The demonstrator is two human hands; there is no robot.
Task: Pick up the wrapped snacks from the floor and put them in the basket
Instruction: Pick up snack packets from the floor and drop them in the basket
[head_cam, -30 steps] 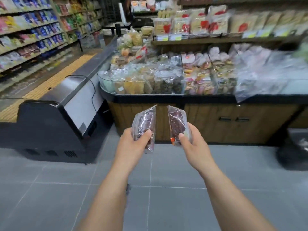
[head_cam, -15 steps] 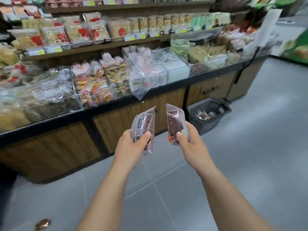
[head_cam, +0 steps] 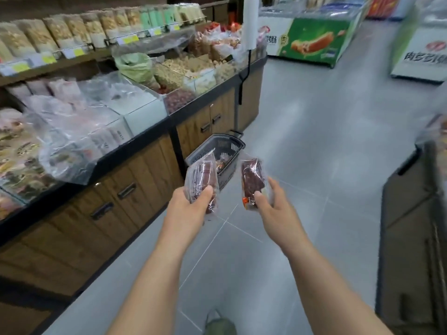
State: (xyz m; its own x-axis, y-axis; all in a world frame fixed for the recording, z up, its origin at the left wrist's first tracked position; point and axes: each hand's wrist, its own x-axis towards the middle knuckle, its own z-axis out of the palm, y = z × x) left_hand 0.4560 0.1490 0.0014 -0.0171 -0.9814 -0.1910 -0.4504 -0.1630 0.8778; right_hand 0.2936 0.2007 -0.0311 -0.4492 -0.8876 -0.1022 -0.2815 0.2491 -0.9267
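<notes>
My left hand (head_cam: 187,209) grips a clear-wrapped dark red snack (head_cam: 202,175), held upright at chest height. My right hand (head_cam: 273,209) holds a second wrapped snack (head_cam: 251,177) of the same kind, also upright. Just beyond both packets, a dark grey plastic basket (head_cam: 223,143) stands on the floor against the wooden counter; a few wrapped items lie inside it. The left packet hides part of the basket's near rim.
A wooden display counter (head_cam: 135,180) loaded with bagged snacks runs along the left. Grey tiled floor (head_cam: 314,141) stretches ahead to chest freezers (head_cam: 314,37) at the back. A dark cabinet (head_cam: 411,226) stands at the right edge. A shoe (head_cam: 219,325) shows at the bottom.
The view has swung right along the counter. The basket now sits right behind the two packets and looks closer. Both hands keep the same grip on the snacks.
</notes>
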